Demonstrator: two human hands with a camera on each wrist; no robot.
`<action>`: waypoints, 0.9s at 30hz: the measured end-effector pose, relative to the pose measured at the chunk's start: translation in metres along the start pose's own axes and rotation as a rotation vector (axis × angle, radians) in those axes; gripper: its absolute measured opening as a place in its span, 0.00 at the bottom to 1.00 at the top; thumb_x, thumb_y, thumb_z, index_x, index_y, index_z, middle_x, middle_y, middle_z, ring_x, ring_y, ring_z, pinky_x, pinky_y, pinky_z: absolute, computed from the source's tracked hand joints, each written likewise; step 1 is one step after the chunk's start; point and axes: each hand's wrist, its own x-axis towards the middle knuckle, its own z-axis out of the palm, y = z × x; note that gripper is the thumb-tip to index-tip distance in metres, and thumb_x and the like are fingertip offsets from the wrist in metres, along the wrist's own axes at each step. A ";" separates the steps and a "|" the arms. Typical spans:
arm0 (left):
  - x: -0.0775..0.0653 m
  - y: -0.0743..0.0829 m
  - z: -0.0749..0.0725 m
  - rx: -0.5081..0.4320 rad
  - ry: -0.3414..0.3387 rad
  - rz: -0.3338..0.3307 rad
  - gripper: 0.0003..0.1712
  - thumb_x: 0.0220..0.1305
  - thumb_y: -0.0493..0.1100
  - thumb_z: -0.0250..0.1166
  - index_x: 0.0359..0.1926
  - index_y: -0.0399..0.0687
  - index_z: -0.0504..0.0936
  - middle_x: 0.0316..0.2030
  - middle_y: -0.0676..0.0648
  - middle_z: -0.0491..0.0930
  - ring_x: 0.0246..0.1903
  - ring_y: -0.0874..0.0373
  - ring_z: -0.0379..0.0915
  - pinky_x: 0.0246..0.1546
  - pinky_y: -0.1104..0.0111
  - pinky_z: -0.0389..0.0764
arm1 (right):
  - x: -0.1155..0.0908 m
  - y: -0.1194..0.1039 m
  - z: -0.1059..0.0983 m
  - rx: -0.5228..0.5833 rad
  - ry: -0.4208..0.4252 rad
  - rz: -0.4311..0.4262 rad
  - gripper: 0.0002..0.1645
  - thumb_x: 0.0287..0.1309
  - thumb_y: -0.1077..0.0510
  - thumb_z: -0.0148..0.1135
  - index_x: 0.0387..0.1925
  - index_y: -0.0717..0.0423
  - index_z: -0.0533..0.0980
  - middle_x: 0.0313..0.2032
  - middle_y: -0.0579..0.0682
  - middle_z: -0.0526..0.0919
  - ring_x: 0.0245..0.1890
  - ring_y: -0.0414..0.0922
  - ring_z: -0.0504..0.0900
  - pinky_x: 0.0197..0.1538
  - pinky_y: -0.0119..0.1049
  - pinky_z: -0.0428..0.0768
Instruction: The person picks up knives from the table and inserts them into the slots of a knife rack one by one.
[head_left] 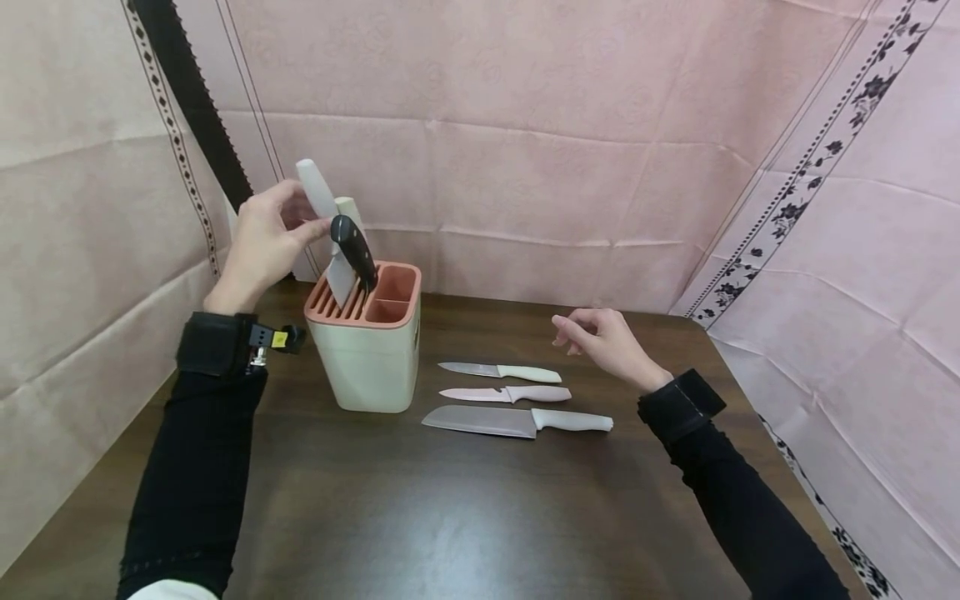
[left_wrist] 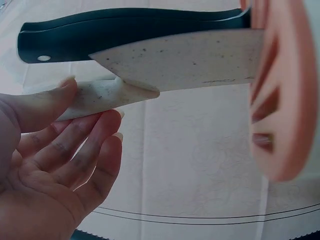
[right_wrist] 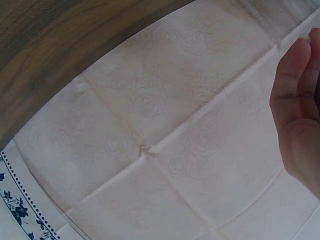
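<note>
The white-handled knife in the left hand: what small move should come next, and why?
Perhaps firm up the left hand's grip before moving the white-handled knife. The left wrist view shows the thumb and fingers at its handle with the palm held away, and its blade reaches down to the slotted holder, close beside the black-handled knife.

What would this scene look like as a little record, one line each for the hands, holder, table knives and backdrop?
Left hand: holds a white-handled knife, blade pointing down at the slots
Right hand: raised, holding nothing
Holder: pale green, orange-pink top; a black-handled knife stands in it, a pale handle behind
Table knives: three in a row, handles to the right; small knife farthest, pinkish knife between, large knife nearest the person
Backdrop: pale pink cloth
</note>
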 end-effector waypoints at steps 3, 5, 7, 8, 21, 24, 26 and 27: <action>-0.001 -0.003 0.005 0.006 -0.016 0.006 0.18 0.63 0.37 0.64 0.54 0.39 0.76 0.46 0.36 0.82 0.33 0.73 0.69 0.41 0.74 0.68 | 0.000 0.000 0.000 0.006 -0.002 -0.004 0.17 0.68 0.57 0.55 0.30 0.65 0.82 0.26 0.53 0.85 0.25 0.49 0.80 0.25 0.30 0.73; 0.000 -0.004 0.008 0.005 -0.030 0.012 0.17 0.63 0.35 0.64 0.53 0.38 0.76 0.46 0.36 0.83 0.33 0.73 0.69 0.42 0.73 0.69 | 0.000 0.001 0.001 0.011 -0.001 -0.003 0.17 0.68 0.57 0.55 0.30 0.65 0.82 0.26 0.54 0.85 0.26 0.55 0.80 0.26 0.30 0.72; 0.000 -0.005 0.011 0.005 -0.048 0.013 0.16 0.63 0.35 0.64 0.52 0.38 0.77 0.45 0.36 0.83 0.34 0.69 0.72 0.43 0.73 0.70 | -0.001 0.001 0.001 0.018 0.001 0.004 0.17 0.68 0.57 0.55 0.30 0.65 0.82 0.26 0.54 0.85 0.28 0.58 0.80 0.25 0.30 0.72; 0.001 -0.006 0.012 0.005 -0.055 0.015 0.16 0.63 0.34 0.64 0.52 0.38 0.77 0.45 0.36 0.83 0.36 0.66 0.74 0.43 0.72 0.70 | -0.001 0.002 0.001 0.019 0.002 0.007 0.17 0.68 0.57 0.55 0.30 0.65 0.82 0.26 0.54 0.85 0.28 0.59 0.80 0.26 0.30 0.72; 0.002 -0.012 0.023 -0.006 -0.127 -0.013 0.15 0.64 0.32 0.61 0.52 0.36 0.76 0.45 0.33 0.81 0.45 0.43 0.77 0.52 0.52 0.76 | -0.003 0.005 0.000 0.016 0.008 0.022 0.17 0.68 0.56 0.55 0.30 0.64 0.82 0.26 0.53 0.85 0.25 0.50 0.80 0.26 0.30 0.73; 0.003 -0.013 0.024 -0.002 -0.141 -0.022 0.16 0.64 0.32 0.61 0.52 0.36 0.76 0.46 0.32 0.81 0.45 0.41 0.77 0.53 0.50 0.76 | -0.004 0.006 -0.001 0.013 0.004 0.023 0.16 0.68 0.57 0.55 0.31 0.64 0.82 0.26 0.53 0.85 0.24 0.40 0.78 0.27 0.30 0.74; 0.003 -0.015 0.025 -0.003 -0.150 -0.025 0.16 0.64 0.32 0.61 0.53 0.36 0.75 0.46 0.31 0.80 0.45 0.40 0.77 0.54 0.48 0.75 | -0.004 0.007 -0.001 0.011 0.003 0.023 0.16 0.68 0.58 0.55 0.31 0.64 0.82 0.25 0.53 0.84 0.23 0.37 0.77 0.27 0.30 0.74; 0.003 -0.015 0.025 -0.005 -0.153 -0.025 0.16 0.64 0.32 0.60 0.53 0.36 0.75 0.46 0.31 0.80 0.45 0.39 0.77 0.54 0.47 0.74 | -0.004 0.007 -0.001 0.011 0.003 0.024 0.15 0.68 0.58 0.55 0.31 0.64 0.82 0.25 0.52 0.84 0.23 0.37 0.77 0.27 0.30 0.74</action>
